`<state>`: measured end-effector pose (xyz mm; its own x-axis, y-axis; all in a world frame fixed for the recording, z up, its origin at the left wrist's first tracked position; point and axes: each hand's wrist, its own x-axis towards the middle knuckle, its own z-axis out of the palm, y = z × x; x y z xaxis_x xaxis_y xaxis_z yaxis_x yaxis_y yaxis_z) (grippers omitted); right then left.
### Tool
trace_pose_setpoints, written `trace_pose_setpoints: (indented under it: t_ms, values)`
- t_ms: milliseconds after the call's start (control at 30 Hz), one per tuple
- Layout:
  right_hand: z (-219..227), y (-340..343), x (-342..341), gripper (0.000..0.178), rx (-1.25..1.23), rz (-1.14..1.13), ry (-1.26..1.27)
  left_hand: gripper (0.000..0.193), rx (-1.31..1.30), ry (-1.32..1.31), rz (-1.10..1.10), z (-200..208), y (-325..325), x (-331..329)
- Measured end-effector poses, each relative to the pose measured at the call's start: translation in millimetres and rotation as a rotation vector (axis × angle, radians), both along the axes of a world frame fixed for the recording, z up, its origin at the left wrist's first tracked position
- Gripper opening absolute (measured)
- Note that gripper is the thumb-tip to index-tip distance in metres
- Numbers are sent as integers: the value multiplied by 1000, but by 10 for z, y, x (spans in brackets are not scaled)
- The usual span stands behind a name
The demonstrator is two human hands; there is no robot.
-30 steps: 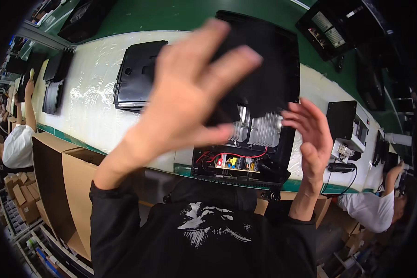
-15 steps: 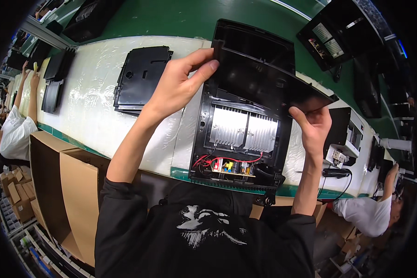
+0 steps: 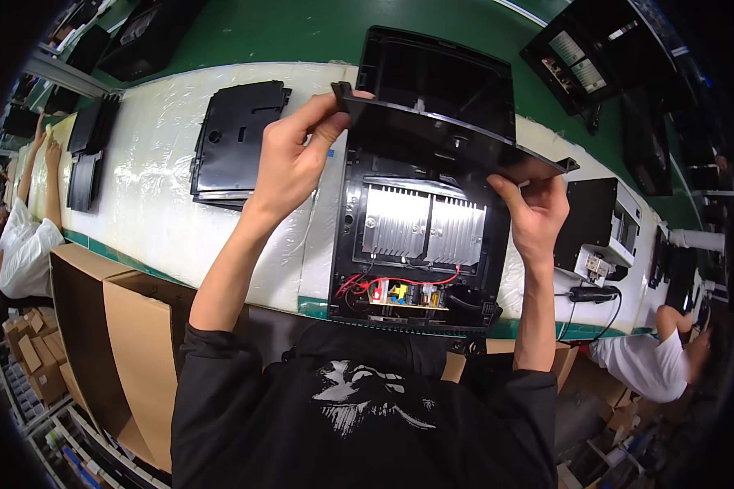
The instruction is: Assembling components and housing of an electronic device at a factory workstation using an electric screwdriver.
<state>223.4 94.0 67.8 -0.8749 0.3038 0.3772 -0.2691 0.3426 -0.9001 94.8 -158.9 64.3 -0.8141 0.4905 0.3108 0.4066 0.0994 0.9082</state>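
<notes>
A flat black plastic panel (image 3: 412, 137) is held tilted above an open black housing (image 3: 497, 253). My left hand (image 3: 294, 159) pinches its left end between thumb and fingers. At the right end, my right hand (image 3: 540, 216) grips the panel with the thumb in front; its other fingers are partly hidden. Inside the housing sit two silver finned heat sinks (image 3: 395, 220), with a small circuit board (image 3: 412, 298) and red wires on the near side. A black lid (image 3: 436, 75) rises at the housing's far side. The panel covers part of the housing's far end.
Left on the film-covered bench lies a stack of black plastic panels (image 3: 240, 143). To the right are a black-and-white device (image 3: 599, 220) and a black adapter (image 3: 594, 293) with a cable. An open cardboard box (image 3: 143, 326) stands at the near left. Co-workers sit at both sides.
Both hands have shifted slightly left with the panel. The panel has tilted, so its long edge now faces me more and its left end shows beyond my left hand.
</notes>
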Motion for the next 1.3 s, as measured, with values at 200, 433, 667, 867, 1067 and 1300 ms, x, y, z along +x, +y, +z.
trace_pose_setpoints:
  t_ms: [200, 433, 667, 867, 1067, 1300]
  values:
    - [-82, 9, -65, 31, 89, -15, 51, 24, 113, 144, 161, -46, 110, 21]
    - [-46, 25, -101, 25, 120, -72, -40, 22, 73, 186, 174, -84, 131, 70]
    - [15, 3, -85, 39, 152, -141, -86, 19, 44, 187, 193, -79, 114, 123]
    - [-2, -23, -87, 36, 159, -175, -45, 18, 19, 198, 219, -161, 78, 91]
    - [-7, -27, -116, 31, 226, -239, 27, 19, 71, 169, 211, -214, 51, 64]
    - [-51, -11, -130, 25, 238, -190, 103, 19, 83, 197, 223, -197, 91, 76]
